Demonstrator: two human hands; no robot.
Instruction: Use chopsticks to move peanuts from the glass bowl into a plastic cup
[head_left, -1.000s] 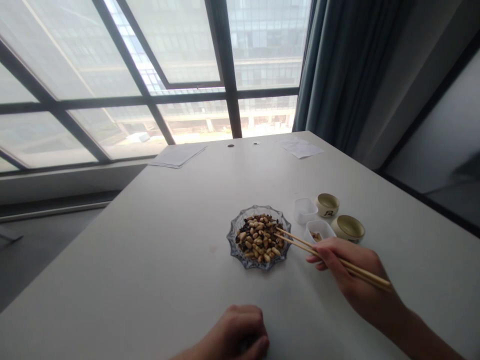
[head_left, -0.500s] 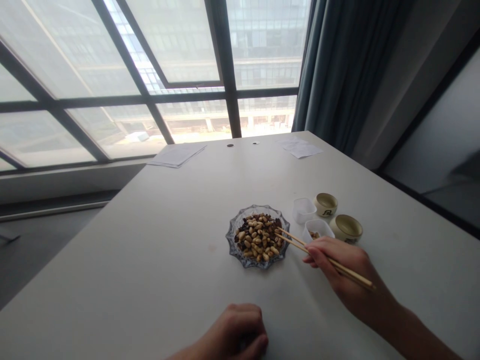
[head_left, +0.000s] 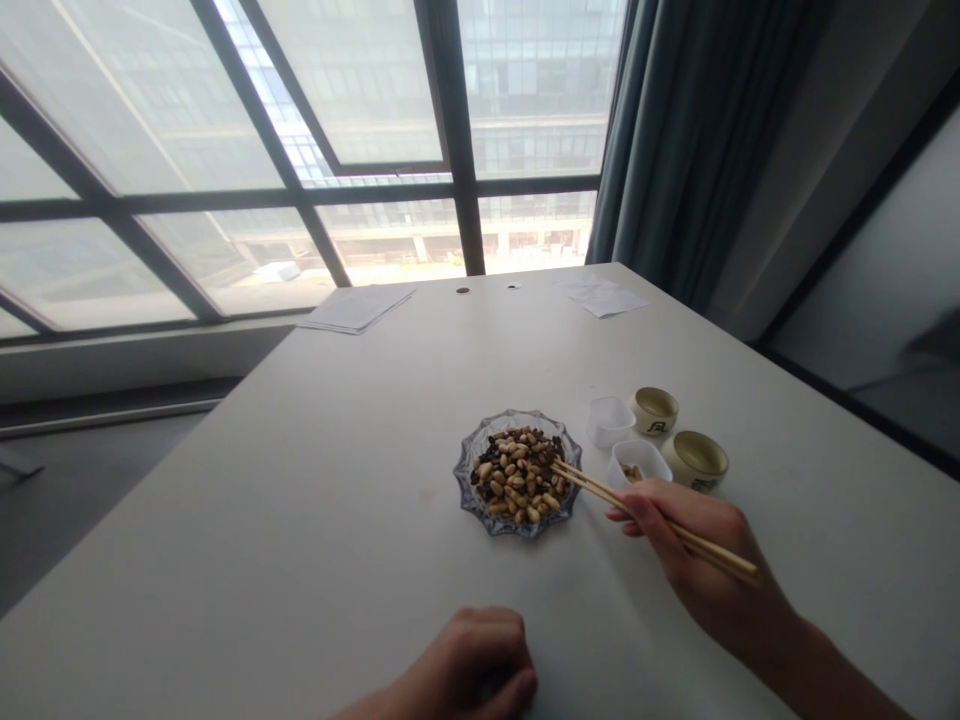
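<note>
My right hand [head_left: 701, 530] grips a pair of wooden chopsticks [head_left: 592, 485], their tips close together at the right side of a nut heap. The heap mixes peanuts in shells, pistachios [head_left: 517, 478] and small dark pieces in a scalloped glass bowl [head_left: 466, 505]. Whether the tips pinch a piece is too small to tell. Just behind that hand stands a translucent plastic cup [head_left: 658, 462] with a few light brown pieces inside. On the table in front of the bowl, my left hand [head_left: 480, 655] rests with its fingers curled in, nothing visible in them.
Another translucent cup [head_left: 610, 420] stands beyond the first. Two beige ceramic cups with dark markings, a farther one [head_left: 654, 410] and a nearer one [head_left: 696, 460], are to the right. Papers lie at the white table's far left [head_left: 356, 308] and far right [head_left: 607, 297].
The chopstick tips have drawn closer together at the nuts' right side. My right hand has shifted very slightly rightward, along with the whole view. My left hand stays put.
</note>
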